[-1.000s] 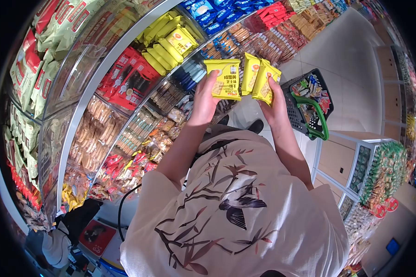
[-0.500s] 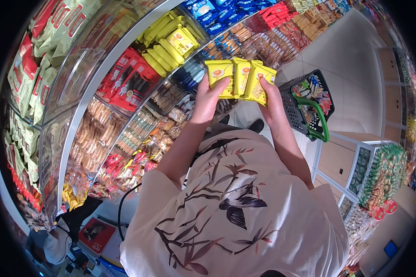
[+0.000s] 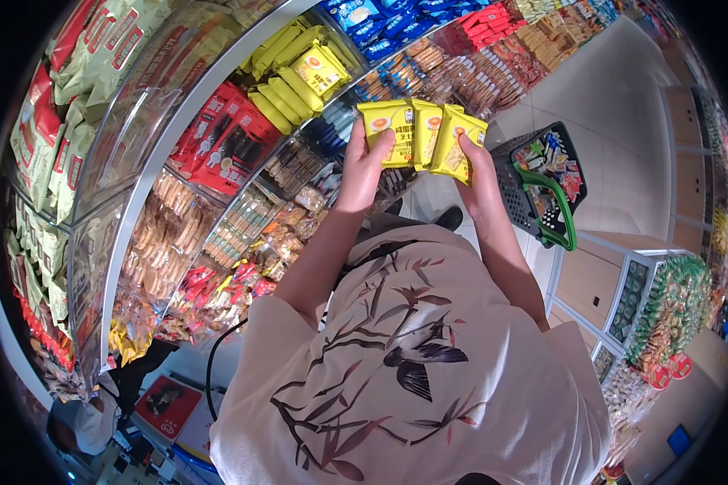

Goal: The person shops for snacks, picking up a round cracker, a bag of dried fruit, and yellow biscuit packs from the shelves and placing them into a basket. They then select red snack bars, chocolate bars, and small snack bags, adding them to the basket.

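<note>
Three yellow snack packets point(image 3: 427, 136) are fanned out side by side between my hands, in front of my chest. My left hand point(image 3: 367, 155) grips the leftmost one, thumb across its front. The rightmost packet point(image 3: 453, 147) is pinched in my right hand point(image 3: 479, 166), with the thumb near its upper edge. The middle packet is partly overlapped by its neighbours. Similar yellow packets point(image 3: 291, 95) fill a shelf bin up and to the left of my hands.
A dark shopping basket point(image 3: 510, 190) with a green handle point(image 3: 570, 214) and assorted packets inside stands on the floor to my right. Tiered snack bins line the left, including red packets point(image 3: 226, 137) and blue packets point(image 3: 396, 28). Another person point(image 3: 97, 424) is at lower left.
The packets have spread slightly apart and tilted, so the leftmost one's printed front shows more. Both hands have shifted only a little. The basket has stayed in place.
</note>
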Motion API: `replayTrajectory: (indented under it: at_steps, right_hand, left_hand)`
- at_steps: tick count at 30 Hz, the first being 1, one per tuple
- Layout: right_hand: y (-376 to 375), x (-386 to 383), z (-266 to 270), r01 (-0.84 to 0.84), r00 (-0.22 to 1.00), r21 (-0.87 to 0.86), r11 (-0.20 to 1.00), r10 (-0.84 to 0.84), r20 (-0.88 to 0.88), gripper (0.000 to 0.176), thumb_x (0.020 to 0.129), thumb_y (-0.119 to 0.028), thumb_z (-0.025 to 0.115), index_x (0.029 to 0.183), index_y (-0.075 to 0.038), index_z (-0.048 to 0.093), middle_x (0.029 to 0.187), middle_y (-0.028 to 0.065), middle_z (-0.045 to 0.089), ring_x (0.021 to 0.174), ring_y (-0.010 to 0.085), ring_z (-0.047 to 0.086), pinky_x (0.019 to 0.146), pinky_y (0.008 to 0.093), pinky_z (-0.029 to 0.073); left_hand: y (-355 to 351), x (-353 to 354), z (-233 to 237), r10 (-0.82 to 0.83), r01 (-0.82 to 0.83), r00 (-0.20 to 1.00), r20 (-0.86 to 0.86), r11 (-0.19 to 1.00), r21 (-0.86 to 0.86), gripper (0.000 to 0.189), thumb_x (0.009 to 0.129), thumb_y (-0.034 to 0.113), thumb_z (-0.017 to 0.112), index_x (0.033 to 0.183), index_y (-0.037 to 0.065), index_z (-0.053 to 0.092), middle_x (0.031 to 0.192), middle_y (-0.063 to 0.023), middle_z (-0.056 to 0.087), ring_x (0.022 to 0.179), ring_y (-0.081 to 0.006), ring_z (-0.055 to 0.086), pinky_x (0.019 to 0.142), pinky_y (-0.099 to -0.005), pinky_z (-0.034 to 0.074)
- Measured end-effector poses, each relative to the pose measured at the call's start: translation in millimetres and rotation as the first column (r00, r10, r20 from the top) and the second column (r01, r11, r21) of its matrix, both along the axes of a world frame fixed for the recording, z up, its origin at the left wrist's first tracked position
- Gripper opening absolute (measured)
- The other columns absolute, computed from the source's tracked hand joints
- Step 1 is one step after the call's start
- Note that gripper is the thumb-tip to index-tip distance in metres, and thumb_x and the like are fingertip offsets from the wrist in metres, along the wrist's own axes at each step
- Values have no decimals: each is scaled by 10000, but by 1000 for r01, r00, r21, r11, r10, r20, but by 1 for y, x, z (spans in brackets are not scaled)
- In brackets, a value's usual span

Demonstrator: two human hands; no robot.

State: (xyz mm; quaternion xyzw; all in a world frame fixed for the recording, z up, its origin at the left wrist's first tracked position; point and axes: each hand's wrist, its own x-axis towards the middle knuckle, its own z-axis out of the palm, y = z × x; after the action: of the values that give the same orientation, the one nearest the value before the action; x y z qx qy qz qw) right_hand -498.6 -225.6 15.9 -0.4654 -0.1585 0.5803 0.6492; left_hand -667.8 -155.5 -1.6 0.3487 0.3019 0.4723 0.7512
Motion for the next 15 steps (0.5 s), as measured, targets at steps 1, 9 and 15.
replayTrajectory:
  at_steps: [1,9,15]
  right_hand:
    - [0,-1,-1,-5,1000,-5,1000,5,4,443,938,-232,570,1272,46,484,1204,111,593,1091,170,585,944,318,443]
    - [-3,-2,3,-127,992,-54,990,128,11,442,934,-236,579,1271,36,488,1184,98,603,1053,152,603,910,300,464]
    - [-4,-2,-2,-136,991,-52,989,136,2,447,931,-249,584,1264,35,494,1164,90,611,1026,141,611,893,294,470]
  left_hand:
    - [0,0,0,3,-3,1000,1,1000,-1,314,946,67,537,1251,46,464,1140,-24,568,1007,-84,550,868,-256,462]
    - [0,2,-3,8,-7,1000,-17,1000,5,271,944,60,533,1207,39,470,1129,-27,566,1001,-91,541,877,-256,439]
    - [-2,4,-8,17,-16,999,-35,1000,13,248,944,61,534,1184,37,474,1106,-26,569,987,-87,538,869,-253,438]
